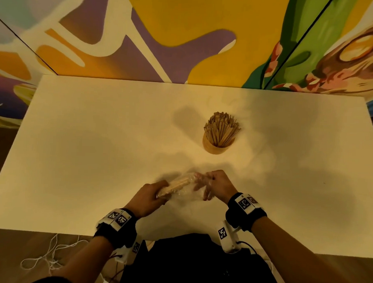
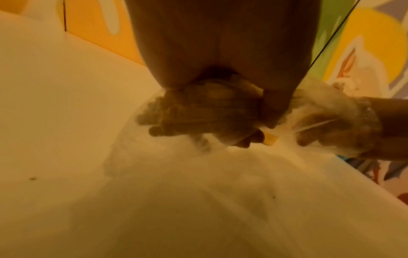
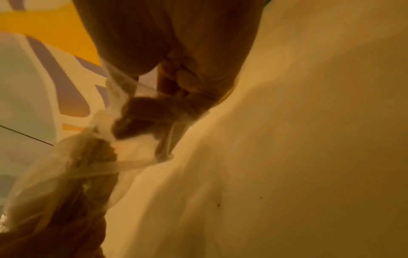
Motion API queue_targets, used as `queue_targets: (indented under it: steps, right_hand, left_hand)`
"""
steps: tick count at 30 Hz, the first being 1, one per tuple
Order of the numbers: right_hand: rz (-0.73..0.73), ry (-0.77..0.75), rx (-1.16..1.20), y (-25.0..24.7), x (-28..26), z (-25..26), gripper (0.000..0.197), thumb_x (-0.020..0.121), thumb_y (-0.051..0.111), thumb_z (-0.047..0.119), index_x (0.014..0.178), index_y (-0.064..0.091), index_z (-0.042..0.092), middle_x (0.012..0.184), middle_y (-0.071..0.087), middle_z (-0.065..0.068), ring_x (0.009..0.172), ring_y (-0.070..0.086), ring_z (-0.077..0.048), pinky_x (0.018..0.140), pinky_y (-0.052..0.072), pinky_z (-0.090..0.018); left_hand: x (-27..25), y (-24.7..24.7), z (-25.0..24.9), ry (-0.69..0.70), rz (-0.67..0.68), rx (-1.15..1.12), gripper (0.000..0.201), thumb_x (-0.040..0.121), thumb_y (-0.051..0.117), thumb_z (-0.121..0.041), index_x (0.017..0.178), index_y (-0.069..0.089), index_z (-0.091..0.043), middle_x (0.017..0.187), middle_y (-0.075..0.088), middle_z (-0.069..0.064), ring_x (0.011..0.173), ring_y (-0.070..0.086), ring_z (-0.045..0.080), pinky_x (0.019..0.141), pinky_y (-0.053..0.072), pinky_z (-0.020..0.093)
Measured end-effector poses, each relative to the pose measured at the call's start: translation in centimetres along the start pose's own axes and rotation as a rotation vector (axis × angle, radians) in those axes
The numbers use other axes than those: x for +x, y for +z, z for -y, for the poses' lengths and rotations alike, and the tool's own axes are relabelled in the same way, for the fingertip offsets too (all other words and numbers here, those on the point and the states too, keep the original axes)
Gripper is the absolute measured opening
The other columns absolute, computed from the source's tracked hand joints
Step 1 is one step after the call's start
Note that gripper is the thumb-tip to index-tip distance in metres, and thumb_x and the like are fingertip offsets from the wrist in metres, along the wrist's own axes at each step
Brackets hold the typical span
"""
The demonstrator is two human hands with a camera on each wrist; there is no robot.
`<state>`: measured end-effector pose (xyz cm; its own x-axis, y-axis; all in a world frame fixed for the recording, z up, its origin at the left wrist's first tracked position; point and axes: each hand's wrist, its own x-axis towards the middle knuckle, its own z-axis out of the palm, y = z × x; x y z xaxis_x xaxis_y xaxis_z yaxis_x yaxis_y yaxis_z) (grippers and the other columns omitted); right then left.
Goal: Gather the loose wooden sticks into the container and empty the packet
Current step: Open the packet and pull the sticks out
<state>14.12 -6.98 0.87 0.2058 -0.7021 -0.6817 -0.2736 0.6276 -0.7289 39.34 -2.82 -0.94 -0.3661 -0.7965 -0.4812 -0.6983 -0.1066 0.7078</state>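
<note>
Hands meet low over the near middle of the white table (image 1: pixel 80 137), both on a clear plastic packet (image 1: pixel 188 191) with a bundle of sticks (image 1: pixel 176 184) inside. The left hand (image 1: pixel 146 198) has its fingers and thumb curled round the packet's left end, gripping the sticks through the film; the left wrist view shows the stick ends (image 2: pixel 198 113) bunched under that hand (image 2: pixel 220 43), pressed against the plastic (image 2: pixel 326 108). The right hand (image 1: pixel 219 183) takes the packet's right end, fingers curled and bent into the loose film, which drapes over its fingertips; the right wrist view shows its fingers (image 3: pixel 141 118) pinching crumpled plastic (image 3: pixel 110 162), though the blur hides just how the thumb sits. The packet is held just above the table, slanting from the left hand up and away toward the right. Farther back and a little to the right, well apart from the hands, stands a round wooden container (image 1: pixel 215 147), upright, packed with sticks (image 1: pixel 222 128) that fan out above its rim. A painted wall (image 1: pixel 185 35) rises behind the table, and white string (image 1: pixel 48 257) lies on the floor at the near left
</note>
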Motion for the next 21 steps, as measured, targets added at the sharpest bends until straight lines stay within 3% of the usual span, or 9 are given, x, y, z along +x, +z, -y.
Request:
queue_targets:
  steps: [3,7,11,13,15,17,19,21]
  right_hand:
    - [0.063,-0.046,0.005,0.0,-0.6,0.3,0.045,0.096,0.054,0.041,0.085,0.071,0.001,0.085,0.075,-0.014,0.044,0.06,-0.021,0.043,0.045,-0.021]
    - [0.097,-0.09,0.001,0.2,-1.0,0.6,0.047,0.097,0.052,0.039,0.09,0.07,-0.005,0.066,0.068,-0.019,0.049,0.062,-0.022,0.045,0.046,-0.022]
    - [0.138,-0.122,-0.057,0.5,-1.1,0.6,0.05,0.098,0.051,0.038,0.091,0.069,-0.009,0.073,0.069,-0.024,0.056,0.063,-0.019,0.047,0.048,-0.022]
    - [0.167,-0.128,-0.095,0.8,-1.1,0.4,0.051,0.095,0.055,0.041,0.088,0.07,-0.008,0.076,0.07,-0.027,0.06,0.063,-0.024,0.048,0.048,-0.023]
    - [0.184,-0.114,-0.062,1.1,-1.1,0.5,0.046,0.095,0.058,0.037,0.091,0.07,-0.007,0.078,0.07,-0.03,0.059,0.064,-0.028,0.045,0.047,-0.023]
    - [0.156,-0.127,0.036,1.2,-1.3,0.6,0.032,0.095,0.061,0.024,0.092,0.068,-0.006,0.072,0.068,-0.027,0.052,0.063,-0.025,0.041,0.045,-0.023]
    - [0.081,-0.152,0.15,1.1,-1.6,0.7,0.018,0.093,0.063,0.015,0.086,0.067,-0.002,0.061,0.067,-0.016,0.045,0.061,-0.021,0.039,0.043,-0.022]
    - [0.027,-0.187,0.233,0.8,-1.7,0.6,0.015,0.091,0.064,0.013,0.078,0.068,0.008,0.057,0.065,-0.013,0.045,0.058,-0.025,0.04,0.042,-0.022]
  left_hand:
    - [-0.3,-0.1,-1.5,0.024,0.036,-0.019,0.008,0.086,0.05,-0.048,0.09,0.052,-0.04,0.071,0.065,-0.007,0.064,0.059,0.007,0.066,0.047,0.033]
    - [0.0,0.3,-2.3,0.032,0.123,0.066,0.036,0.084,0.039,-0.066,0.095,0.053,-0.034,0.081,0.063,-0.001,0.07,0.056,0.018,0.065,0.044,0.04]
    - [0.4,0.1,-3.5,0.035,0.145,0.005,0.009,0.093,0.052,-0.048,0.084,0.053,-0.045,0.076,0.059,-0.006,0.065,0.053,0.008,0.062,0.039,0.033]
    - [0.6,0.0,-4.4,0.032,0.097,-0.065,0.014,0.092,0.06,-0.038,0.079,0.055,-0.041,0.073,0.059,-0.007,0.064,0.051,0.006,0.061,0.036,0.027]
    - [0.7,-0.1,-5.2,0.015,0.057,-0.136,0.007,0.09,0.065,-0.03,0.084,0.06,-0.029,0.074,0.061,-0.002,0.063,0.052,0.006,0.061,0.038,0.026]
    - [0.6,-0.2,-6.0,0.015,0.034,-0.21,0.012,0.087,0.068,-0.027,0.092,0.062,-0.017,0.076,0.062,0.001,0.061,0.053,0.007,0.06,0.042,0.025]
    - [0.6,-0.7,-6.4,0.013,0.016,-0.303,0.02,0.085,0.072,-0.027,0.099,0.062,-0.018,0.083,0.065,-0.003,0.064,0.059,0.005,0.06,0.046,0.02]
    - [0.5,-1.7,-6.1,0.002,-0.024,-0.34,0.029,0.082,0.075,-0.032,0.107,0.063,-0.024,0.095,0.067,-0.008,0.08,0.063,0.0,0.07,0.046,0.015]
